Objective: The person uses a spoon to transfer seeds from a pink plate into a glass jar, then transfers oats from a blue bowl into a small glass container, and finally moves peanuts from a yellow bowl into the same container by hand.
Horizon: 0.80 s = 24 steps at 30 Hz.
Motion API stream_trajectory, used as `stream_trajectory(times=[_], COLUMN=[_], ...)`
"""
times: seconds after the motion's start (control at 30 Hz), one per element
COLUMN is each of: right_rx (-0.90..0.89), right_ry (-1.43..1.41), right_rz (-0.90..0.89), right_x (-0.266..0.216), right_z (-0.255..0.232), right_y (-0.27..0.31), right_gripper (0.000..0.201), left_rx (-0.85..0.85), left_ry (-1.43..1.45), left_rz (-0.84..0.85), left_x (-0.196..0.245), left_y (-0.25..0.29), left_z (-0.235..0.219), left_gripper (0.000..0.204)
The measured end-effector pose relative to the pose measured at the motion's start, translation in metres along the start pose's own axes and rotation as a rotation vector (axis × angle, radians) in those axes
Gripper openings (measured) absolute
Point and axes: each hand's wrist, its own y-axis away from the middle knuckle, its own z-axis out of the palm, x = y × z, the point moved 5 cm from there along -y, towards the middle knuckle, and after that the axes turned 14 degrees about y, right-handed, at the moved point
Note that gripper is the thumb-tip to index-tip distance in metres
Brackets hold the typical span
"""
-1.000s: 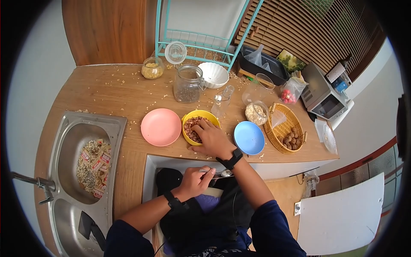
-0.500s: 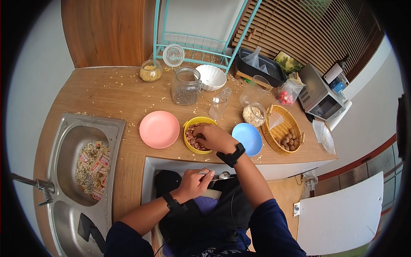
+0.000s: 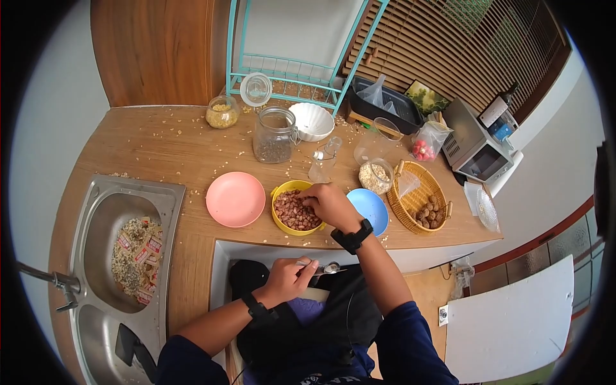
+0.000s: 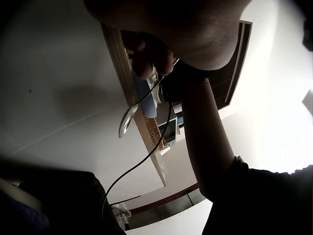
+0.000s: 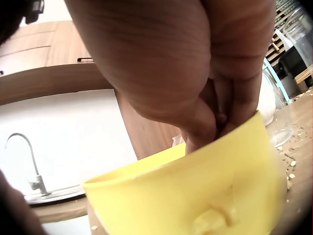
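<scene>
A yellow bowl [image 3: 276, 218] full of reddish-brown peanuts [image 3: 295, 212] stands near the counter's front edge. My right hand [image 3: 335, 206] comes over its right rim, thumb and fingers curled together down among the peanuts. In the right wrist view the fingertips are hidden behind the yellow wall, and a small brown bit shows between the fingers [image 5: 244, 98]. Below the counter edge, over the lap, my left hand [image 3: 285, 279] grips the handle of a metal spoon [image 3: 332, 267]. A pink plate [image 3: 235, 199] lies left of the bowl, a blue plate [image 3: 370, 208] to its right.
Behind the bowl stand a glass bottle [image 3: 324, 160], a clip-top jar [image 3: 274, 138] and a white fluted bowl [image 3: 313, 122]. A wicker basket [image 3: 407, 202] with walnuts and a jar of oats [image 3: 376, 176] are on the right. The sink [image 3: 96, 256] at left holds flakes and wrappers.
My right hand has gone from spread fingers in the peanuts to curled fingers, and has shifted right towards the rim. The left hand keeps the spoon in nearly the same place.
</scene>
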Motion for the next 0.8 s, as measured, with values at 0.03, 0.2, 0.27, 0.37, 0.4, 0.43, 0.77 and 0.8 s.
stream_trajectory(times=[0.03,0.2,0.27,0.37,0.4,0.43,0.77,0.8], right_rx=[0.001,0.026,0.031,0.029,0.025,0.023,0.111,0.111], right_ry=[0.002,-0.017,-0.029,-0.033,-0.023,-0.024,-0.021,-0.046], right_rz=[-0.002,0.003,0.0,0.008,0.023,0.023,-0.02,-0.007], right_x=[-0.001,-0.005,-0.005,-0.003,-0.002,-0.001,-0.016,-0.015], right_z=[-0.002,-0.012,-0.014,-0.014,-0.013,-0.009,-0.015,-0.017], right_y=[0.001,0.004,0.005,0.007,0.008,0.011,0.017,0.017], right_gripper=[0.021,0.02,0.02,0.021,0.021,0.021,0.024,0.023], left_rx=[0.003,-0.011,-0.003,-0.006,-0.004,-0.02,-0.004,-0.002], left_ry=[0.003,-0.01,-0.01,-0.012,-0.012,-0.031,0.01,0.01], left_rz=[-0.009,-0.025,-0.031,-0.028,-0.03,-0.031,0.033,0.032], left_x=[-0.001,-0.001,-0.003,-0.002,-0.003,-0.003,0.004,0.004], left_y=[0.001,0.001,0.002,0.002,0.002,0.002,-0.002,-0.001], left_z=[0.0,-0.001,0.0,-0.001,-0.001,-0.001,-0.001,-0.001], left_gripper=[0.03,0.028,0.027,0.027,0.027,0.026,0.028,0.028])
